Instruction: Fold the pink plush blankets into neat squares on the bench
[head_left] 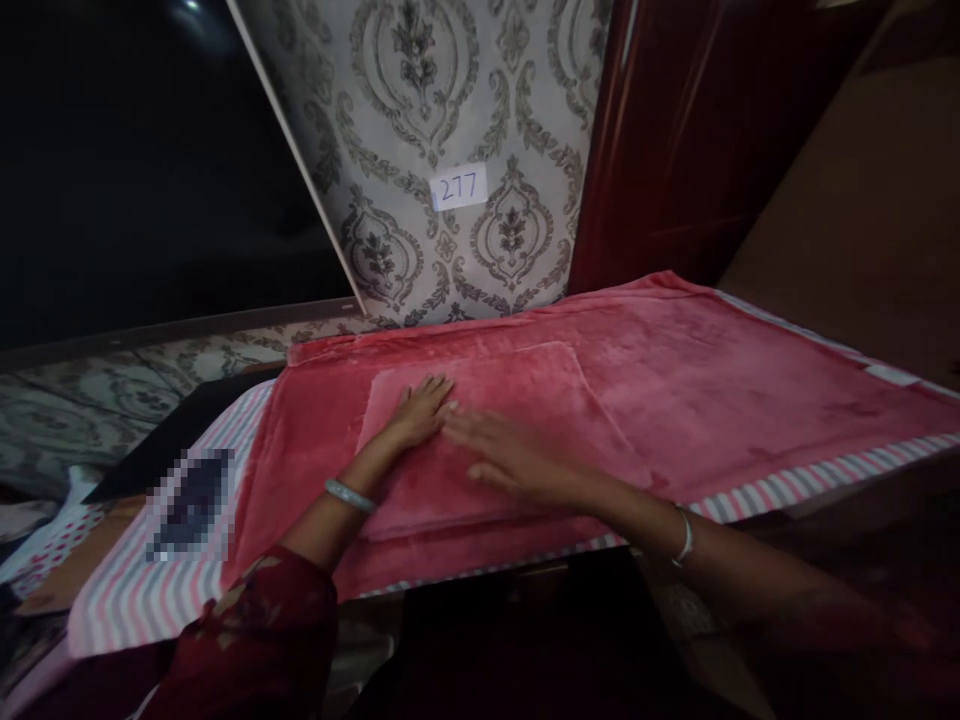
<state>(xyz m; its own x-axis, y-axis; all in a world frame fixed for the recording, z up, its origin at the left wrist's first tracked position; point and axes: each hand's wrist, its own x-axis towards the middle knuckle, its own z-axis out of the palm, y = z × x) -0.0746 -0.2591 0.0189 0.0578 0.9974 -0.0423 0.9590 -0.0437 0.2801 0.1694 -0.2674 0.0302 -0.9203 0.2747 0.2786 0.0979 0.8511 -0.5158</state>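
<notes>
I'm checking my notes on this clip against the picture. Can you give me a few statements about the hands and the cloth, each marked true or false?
1. Both hands lie flat on the folded pink cloth. True.
2. The left hand grips an iron. False: it holds nothing and lies open on the cloth.
3. Each wrist wears a bangle. True.
4. The paper label on the wall reads 145. False: it reads 277.
5. The right hand is clenched in a fist. False: its fingers are spread out.

dark red floral sleeve, silver bangles on both wrists
</notes>
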